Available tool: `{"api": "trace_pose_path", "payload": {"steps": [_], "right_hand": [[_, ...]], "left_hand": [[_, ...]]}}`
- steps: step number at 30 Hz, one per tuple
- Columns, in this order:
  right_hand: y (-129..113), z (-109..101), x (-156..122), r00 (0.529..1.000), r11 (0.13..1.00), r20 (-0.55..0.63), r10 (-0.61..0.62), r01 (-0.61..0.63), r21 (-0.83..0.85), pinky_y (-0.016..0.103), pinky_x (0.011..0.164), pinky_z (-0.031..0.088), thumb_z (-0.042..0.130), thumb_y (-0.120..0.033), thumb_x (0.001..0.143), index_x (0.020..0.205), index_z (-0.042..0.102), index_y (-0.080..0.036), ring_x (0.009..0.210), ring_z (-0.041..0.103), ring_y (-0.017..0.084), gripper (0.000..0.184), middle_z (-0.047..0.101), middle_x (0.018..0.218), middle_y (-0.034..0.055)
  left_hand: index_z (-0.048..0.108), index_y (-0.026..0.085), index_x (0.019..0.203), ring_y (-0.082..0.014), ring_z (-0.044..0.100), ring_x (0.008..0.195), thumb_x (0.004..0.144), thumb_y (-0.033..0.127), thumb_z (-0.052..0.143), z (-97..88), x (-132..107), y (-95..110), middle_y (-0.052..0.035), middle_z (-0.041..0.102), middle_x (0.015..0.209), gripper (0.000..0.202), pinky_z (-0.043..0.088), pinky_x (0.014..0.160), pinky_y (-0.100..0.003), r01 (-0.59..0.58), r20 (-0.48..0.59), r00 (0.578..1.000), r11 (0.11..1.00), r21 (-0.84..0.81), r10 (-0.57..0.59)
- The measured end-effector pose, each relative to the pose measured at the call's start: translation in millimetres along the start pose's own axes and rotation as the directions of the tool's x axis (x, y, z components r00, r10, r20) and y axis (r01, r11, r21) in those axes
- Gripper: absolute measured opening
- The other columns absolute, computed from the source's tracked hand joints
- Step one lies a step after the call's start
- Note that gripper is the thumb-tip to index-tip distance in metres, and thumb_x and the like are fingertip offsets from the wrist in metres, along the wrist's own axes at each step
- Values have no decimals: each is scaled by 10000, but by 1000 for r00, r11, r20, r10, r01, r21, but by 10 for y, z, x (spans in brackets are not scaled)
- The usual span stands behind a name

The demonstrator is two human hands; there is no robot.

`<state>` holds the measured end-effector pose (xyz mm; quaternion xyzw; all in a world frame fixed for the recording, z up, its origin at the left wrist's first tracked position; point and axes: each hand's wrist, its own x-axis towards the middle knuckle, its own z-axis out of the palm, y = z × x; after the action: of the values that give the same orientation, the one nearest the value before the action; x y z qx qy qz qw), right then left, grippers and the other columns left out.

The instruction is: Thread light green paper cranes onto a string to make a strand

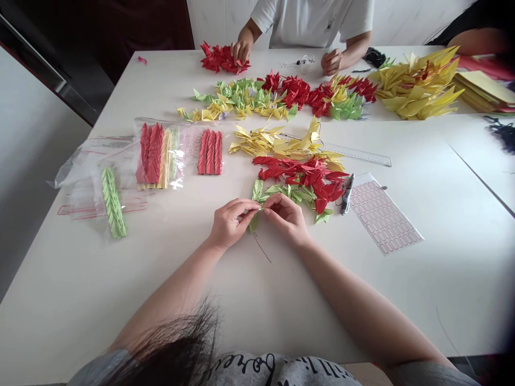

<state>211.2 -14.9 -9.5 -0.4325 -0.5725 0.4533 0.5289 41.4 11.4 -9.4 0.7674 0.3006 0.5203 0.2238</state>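
Observation:
My left hand [230, 221] and my right hand [286, 216] meet over the white table [120, 268], both pinched on a small green folded paper piece [254, 219]. A thin dark thread [261, 247] trails from it toward me. Just beyond my fingers lies a heap of green folded pieces [287, 192], with red folded pieces [306, 174] and yellow folded pieces [277, 142] behind it.
Clear bags [120, 166] with stacked red, yellow and green pieces lie at left. A sticker sheet [382, 214], a pen [347, 194] and a ruler [354, 154] lie at right. Across the table a person's hands [242, 49] handle red pieces; more coloured piles sit there.

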Motion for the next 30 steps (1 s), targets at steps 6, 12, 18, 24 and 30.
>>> {"api": "trace_pose_path", "payload": {"steps": [6, 12, 18, 24, 30], "right_hand": [[5, -1, -9, 999, 999, 14, -38, 38, -30, 290, 598, 376, 642, -413, 898, 830, 566, -209, 661, 463, 137, 228, 530, 764, 10], [-18, 6, -20, 999, 997, 3, -32, 33, -75, 293, 602, 386, 634, -435, 902, 825, 562, -209, 664, 482, 140, 250, 552, 766, 15], [-40, 22, -22, 999, 989, -12, -38, 36, -144, 306, 602, 401, 620, -473, 903, 823, 554, -211, 667, 490, 150, 282, 562, 763, 26], [-37, 27, -26, 998, 981, -12, -66, 63, -182, 310, 603, 407, 608, -452, 915, 819, 555, -216, 685, 495, 155, 261, 545, 774, 28], [-29, 5, -23, 994, 974, -1, -109, 106, -198, 322, 613, 420, 598, -431, 923, 842, 580, -219, 725, 505, 170, 227, 544, 812, 42]], "left_hand": [[691, 167, 872, -93, 685, 790, 877, 150, 620, -9, 1, -1, -40, 735, 868, 73, 559, 602, -138, 84, 42, 996, 995, -46, -82], [690, 167, 853, -97, 664, 740, 870, 203, 630, -23, 9, 2, -42, 718, 855, 73, 538, 574, -150, 222, 96, 973, 965, -137, -211], [679, 162, 821, -99, 639, 696, 879, 293, 635, -23, 21, 16, -44, 701, 824, 150, 521, 568, -168, 316, 123, 947, 934, -166, -298], [653, 157, 822, -108, 620, 706, 887, 328, 614, -17, 24, 37, -52, 678, 815, 186, 498, 544, -171, 349, 137, 935, 920, -180, -327], [674, 157, 788, -100, 622, 627, 871, 352, 638, -16, 20, 52, -38, 689, 746, 215, 492, 532, -178, 413, 132, 910, 886, -211, -392]]}}
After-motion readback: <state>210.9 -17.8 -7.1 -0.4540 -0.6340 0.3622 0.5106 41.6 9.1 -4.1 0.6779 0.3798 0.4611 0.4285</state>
